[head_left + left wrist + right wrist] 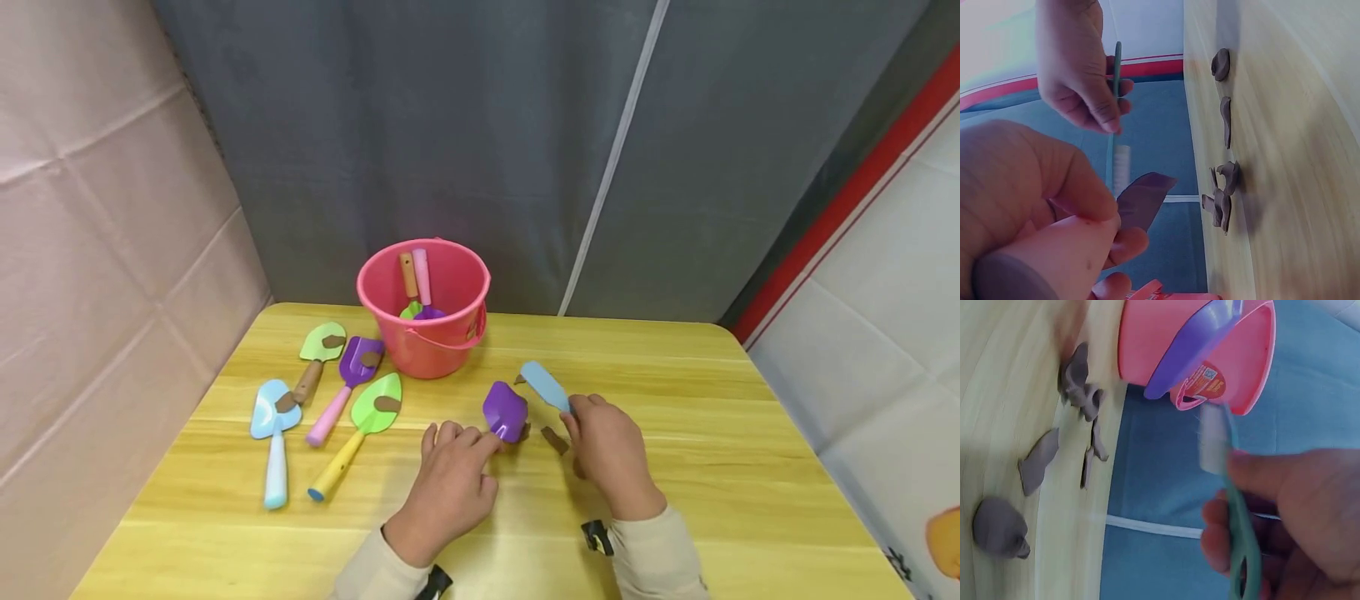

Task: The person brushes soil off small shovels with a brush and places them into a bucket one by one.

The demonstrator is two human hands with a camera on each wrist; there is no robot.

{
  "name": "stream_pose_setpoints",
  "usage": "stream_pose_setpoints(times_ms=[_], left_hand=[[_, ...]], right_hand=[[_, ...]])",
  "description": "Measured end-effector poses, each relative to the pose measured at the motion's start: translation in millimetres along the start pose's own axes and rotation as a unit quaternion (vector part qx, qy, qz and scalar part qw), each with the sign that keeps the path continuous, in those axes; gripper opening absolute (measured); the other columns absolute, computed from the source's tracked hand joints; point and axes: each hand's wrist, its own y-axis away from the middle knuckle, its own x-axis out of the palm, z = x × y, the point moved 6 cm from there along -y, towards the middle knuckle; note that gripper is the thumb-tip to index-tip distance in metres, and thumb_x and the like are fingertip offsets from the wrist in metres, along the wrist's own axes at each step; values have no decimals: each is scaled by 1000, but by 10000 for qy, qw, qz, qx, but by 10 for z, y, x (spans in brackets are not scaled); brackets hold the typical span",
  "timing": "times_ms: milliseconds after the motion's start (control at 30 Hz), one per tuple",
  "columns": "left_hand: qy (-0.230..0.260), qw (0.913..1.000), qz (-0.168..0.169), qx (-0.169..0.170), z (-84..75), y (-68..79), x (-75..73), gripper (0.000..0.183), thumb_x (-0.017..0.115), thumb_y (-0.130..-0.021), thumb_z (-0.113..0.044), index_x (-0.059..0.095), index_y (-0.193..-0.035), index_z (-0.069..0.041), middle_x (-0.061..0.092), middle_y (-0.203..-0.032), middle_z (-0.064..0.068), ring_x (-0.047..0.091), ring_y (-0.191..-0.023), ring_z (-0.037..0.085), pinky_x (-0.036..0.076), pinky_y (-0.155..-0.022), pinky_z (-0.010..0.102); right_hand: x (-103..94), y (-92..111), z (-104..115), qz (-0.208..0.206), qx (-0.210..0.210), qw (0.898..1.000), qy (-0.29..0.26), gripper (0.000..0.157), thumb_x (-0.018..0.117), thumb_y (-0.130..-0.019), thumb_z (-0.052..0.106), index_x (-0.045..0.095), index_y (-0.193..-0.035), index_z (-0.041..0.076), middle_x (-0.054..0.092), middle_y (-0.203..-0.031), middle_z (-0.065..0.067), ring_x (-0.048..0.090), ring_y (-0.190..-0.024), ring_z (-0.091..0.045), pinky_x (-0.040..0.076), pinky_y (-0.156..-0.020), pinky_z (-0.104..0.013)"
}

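While the left hand (450, 483) grips a purple plastic shovel (505, 411) right of the pink plastic bucket (423, 360), the white-bristled blue brush (545, 386) the right hand (611, 450) holds, swung low, could scatter brown clay-like pieces (555, 441).

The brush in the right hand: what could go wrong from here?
The brush could scatter the loose brown pieces on the table. It is also near the purple shovel in the left hand, so the two might bump. And a nudge to the yellow-handled shovel could dislodge the brown piece on its blade.
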Motion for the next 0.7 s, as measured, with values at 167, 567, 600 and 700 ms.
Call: stream_pose_setpoints(times_ms=[167,567,600,700], left_hand=[[-15,10000,12,-9,-2,2,-1,33,59,-63,-10,61,-93,-24,55,-84,-10,43,-87,19,24,-92,61],[18,10000,65,-32,-2,10,0,32,60,-64,-11,61,-93,-24,55,-84,-9,44,-88,20,23,-93,61],[29,10000,76,-31,-2,10,1,32,60,-64,-11,61,-93,-24,55,-84,-9,44,-88,20,23,-93,61],[105,9999,104,-16,-8,11,-2,33,59,-64,-10,62,-94,-24,55,-84,-9,44,-88,19,23,-93,61]], right_hand=[[24,-12,90,215,-566,9972,-443,19,69,-81,20,66,-98,11,58,-77,4,50,-63,-11,44,-57,-30],[22,-3,107,465,-461,9956,-671,19,67,-83,19,67,-100,11,57,-79,6,47,-64,-9,43,-58,-28],[31,-1,116,514,-498,9953,-653,18,66,-83,20,67,-99,11,57,-78,6,47,-63,-8,42,-58,-28],[24,10,74,424,-222,9985,-280,12,67,-82,19,65,-90,11,54,-72,5,45,-57,-10,40,-52,-29]])
